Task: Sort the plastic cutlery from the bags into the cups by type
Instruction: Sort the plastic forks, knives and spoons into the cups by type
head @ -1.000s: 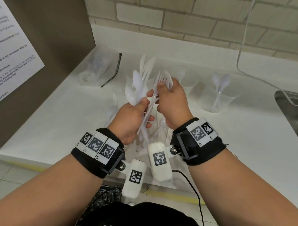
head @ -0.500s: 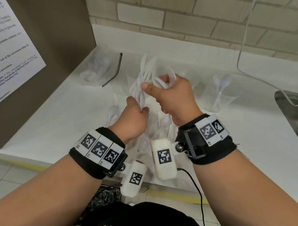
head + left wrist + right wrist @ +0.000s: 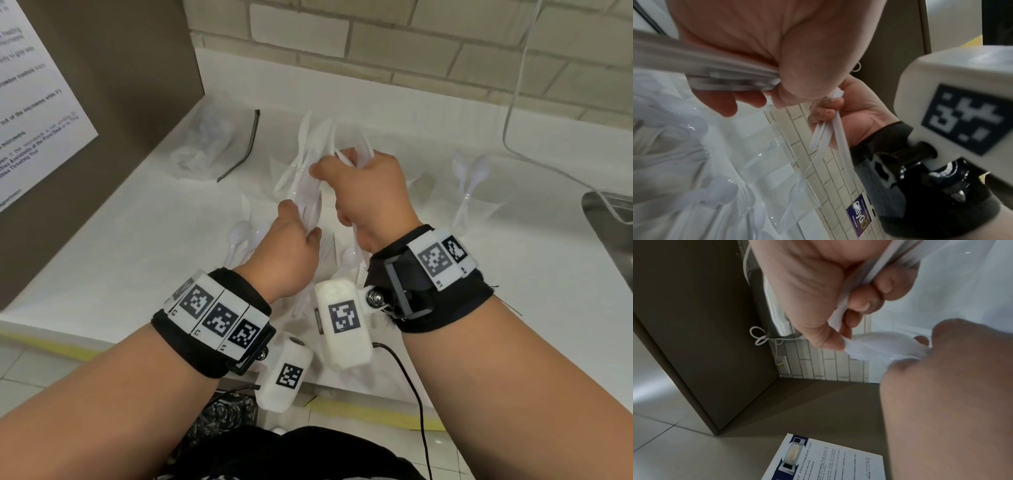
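Observation:
My left hand grips a bundle of white plastic cutlery by the handles over the middle of the counter. In the left wrist view the bundle's handles lie under its curled fingers. My right hand, just above and right of it, holds several white handles in its curled fingers. Its thumb and forefinger pinch a spoon bowl at the top of the left hand's bundle. A clear cup with knives stands behind the hands. A clear cup with spoons stands to the right.
A clear plastic bag with a black zip strip lies at the back left. Loose spoons and forks lie on the white counter under my left hand. A steel sink is at the right edge, a brown wall panel at the left.
My right hand has swung its handful of forks down and to the left and now pinches the top of the left hand's bundle. The left hand has dropped a little.

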A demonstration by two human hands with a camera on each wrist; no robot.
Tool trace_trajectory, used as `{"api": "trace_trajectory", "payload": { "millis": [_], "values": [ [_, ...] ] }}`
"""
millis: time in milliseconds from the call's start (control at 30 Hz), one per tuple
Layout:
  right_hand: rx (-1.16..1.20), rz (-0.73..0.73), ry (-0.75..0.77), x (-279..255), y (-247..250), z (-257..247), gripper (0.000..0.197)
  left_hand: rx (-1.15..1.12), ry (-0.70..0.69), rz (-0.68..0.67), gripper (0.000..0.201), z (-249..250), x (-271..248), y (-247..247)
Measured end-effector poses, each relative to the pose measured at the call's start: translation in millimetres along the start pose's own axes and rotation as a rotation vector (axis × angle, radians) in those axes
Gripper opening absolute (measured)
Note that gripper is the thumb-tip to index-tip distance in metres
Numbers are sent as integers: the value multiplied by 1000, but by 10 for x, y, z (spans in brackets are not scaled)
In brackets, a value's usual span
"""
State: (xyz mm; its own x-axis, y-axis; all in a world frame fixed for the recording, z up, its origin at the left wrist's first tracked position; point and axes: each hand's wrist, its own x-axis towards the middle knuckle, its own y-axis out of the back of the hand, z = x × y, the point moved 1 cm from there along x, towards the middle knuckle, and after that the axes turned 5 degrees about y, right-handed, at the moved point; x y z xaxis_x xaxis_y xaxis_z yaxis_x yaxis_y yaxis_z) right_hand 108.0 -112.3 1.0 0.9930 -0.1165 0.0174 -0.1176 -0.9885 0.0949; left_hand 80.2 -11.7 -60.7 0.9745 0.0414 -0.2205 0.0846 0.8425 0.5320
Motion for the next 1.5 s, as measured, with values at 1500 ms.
{"api": "trace_trajectory", "payload": {
  "millis": [1500],
  "values": [
    [-27,355,361,1254,746,220,16,-659,75,-219,28,-46,91,-1]
  ]
}}
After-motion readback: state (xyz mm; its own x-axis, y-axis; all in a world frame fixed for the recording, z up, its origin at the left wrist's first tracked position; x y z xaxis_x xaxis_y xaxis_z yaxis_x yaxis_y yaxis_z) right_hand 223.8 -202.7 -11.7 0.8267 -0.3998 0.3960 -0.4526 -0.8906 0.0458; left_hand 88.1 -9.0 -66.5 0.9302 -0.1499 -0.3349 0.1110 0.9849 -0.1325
